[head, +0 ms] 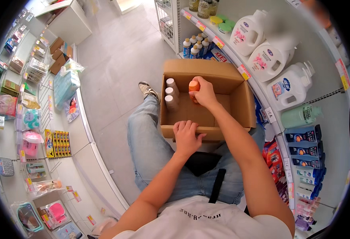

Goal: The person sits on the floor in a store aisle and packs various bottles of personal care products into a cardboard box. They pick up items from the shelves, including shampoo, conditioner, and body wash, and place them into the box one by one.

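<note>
An open cardboard box [210, 130] rests at the person's lap, between the knees. My right hand [204, 92] grips an orange bottle [194, 86] by its upper part, inside the box and left of its middle. Three bottles with whitish caps [171, 101] stand in a row along the box's left wall. My left hand [188, 136] lies over the near rim of the box, fingers bent over the edge and holding it. The lower part of the orange bottle is partly hidden by my right hand.
Shelving [270, 115] curves close along the right, with large white jugs [288, 86], a pale green bottle [300, 116] and dark blue tubes [302, 135]. Small blue-and-white bottles [194, 50] stand beyond the box. Left shelves hold packaged goods [67, 83]. Grey tiled floor [112, 89] lies between.
</note>
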`<state>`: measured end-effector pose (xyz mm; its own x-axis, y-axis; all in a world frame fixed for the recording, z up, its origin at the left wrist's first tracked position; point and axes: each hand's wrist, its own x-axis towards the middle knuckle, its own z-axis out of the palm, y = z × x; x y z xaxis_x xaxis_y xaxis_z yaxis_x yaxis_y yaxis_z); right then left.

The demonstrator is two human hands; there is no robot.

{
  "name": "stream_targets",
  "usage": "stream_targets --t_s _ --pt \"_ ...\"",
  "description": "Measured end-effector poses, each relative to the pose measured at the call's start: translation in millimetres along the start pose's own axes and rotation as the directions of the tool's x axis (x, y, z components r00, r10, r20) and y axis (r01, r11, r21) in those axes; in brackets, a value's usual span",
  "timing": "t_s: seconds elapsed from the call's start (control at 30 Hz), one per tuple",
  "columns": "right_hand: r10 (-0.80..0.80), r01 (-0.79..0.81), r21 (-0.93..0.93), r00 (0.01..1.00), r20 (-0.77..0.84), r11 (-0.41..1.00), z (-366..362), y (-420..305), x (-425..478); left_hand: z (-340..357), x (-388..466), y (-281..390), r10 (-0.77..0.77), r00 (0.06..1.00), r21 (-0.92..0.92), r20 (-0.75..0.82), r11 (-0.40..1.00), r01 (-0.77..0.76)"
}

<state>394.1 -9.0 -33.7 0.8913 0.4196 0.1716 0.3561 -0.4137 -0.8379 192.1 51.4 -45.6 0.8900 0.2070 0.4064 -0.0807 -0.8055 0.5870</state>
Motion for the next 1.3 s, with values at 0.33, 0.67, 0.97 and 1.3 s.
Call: stream_targets --t_s 0.33,0.67,0.97,1.3 --pt "-0.101 0.084 -0.135 0.987 -0.126 0.987 44.5 37.4 0.6 5.1 -0.1 1.2 -0.048 0.999 0.012 0.025 0.999 0.047" --pt "-0.011 -0.019 -0.240 0.992 -0.125 0.971 49.1 50.9 -1.4 4.6 -1.3 3.9 -0.065 0.997 0.014 0.050 0.998 0.065" --pt "-0.134 0.129 -0.086 0.990 -0.054 0.988 61.6 49.0 -4.7 4.4 -0.3 4.1 -0.066 0.997 0.017 0.035 0.998 0.065" --pt "-0.064 0.071 -0.173 0.997 0.046 0.982 64.8 55.0 -9.3 5.0 -3.2 2.6 -0.065 0.997 0.013 0.029 0.998 0.065"
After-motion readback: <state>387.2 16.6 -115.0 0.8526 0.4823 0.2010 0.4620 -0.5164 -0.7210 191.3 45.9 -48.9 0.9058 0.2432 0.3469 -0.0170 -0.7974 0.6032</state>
